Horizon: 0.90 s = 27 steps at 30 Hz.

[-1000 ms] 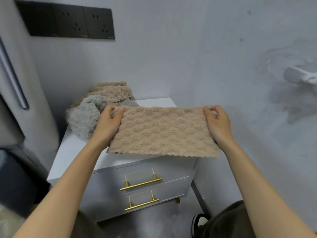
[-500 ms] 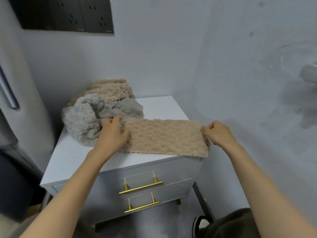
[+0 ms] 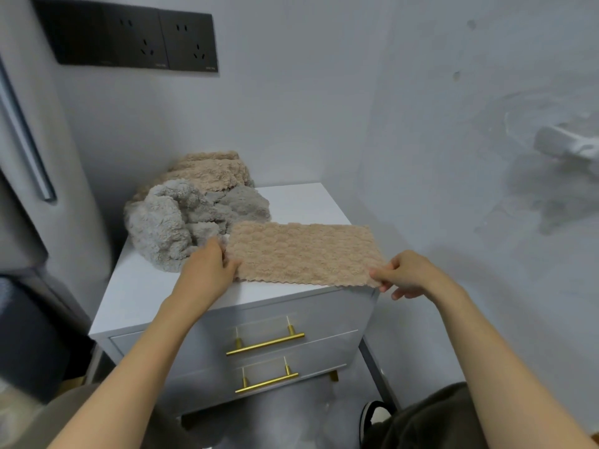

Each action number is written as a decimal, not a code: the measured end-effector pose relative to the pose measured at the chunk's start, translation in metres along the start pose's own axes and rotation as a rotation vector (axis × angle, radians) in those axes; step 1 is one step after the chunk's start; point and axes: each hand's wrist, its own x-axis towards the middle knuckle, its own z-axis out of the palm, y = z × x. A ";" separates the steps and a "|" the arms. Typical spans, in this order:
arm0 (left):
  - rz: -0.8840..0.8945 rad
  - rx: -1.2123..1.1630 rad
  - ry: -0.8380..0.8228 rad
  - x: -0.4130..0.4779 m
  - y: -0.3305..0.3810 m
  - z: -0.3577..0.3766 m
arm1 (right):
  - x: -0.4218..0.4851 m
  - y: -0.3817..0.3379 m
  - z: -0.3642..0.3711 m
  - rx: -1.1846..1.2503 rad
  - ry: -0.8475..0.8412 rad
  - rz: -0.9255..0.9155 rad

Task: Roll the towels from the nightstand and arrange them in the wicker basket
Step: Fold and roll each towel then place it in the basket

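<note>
White nightstand (image 3: 301,202) bears a beige towel (image 3: 301,254), left grip (image 3: 207,267) and right grip (image 3: 411,273) pinching its ends; socket (image 3: 189,43) lettering illegible.

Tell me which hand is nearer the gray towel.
Left. The left hand sits beside the gray towel, at the left edge of the beige towel; the right hand pinches its right corner, farther off.

Black wall sockets (image 3: 129,38), a shoe (image 3: 372,416)

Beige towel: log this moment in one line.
beige towel: flat on white nightstand, unrolled | left hand: grips left edge | right hand: pinches right front corner | wicker basket: not in view
</note>
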 end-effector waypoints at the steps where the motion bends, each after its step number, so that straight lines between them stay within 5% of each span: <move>1: -0.007 -0.026 0.003 0.001 0.000 -0.002 | -0.001 0.000 -0.002 0.048 0.022 -0.014; 8: -0.130 -0.678 0.016 0.020 0.005 -0.012 | 0.010 -0.004 -0.011 0.581 0.287 -0.127; 14: -0.109 -1.003 0.046 0.022 0.023 -0.013 | 0.032 -0.008 -0.016 0.960 0.297 -0.176; 18: 0.013 -0.921 0.136 0.021 0.025 -0.012 | 0.041 -0.005 -0.015 0.951 0.357 -0.176; 27: 0.106 -0.337 -0.048 0.007 0.011 0.003 | 0.034 0.013 -0.004 0.368 0.379 -0.056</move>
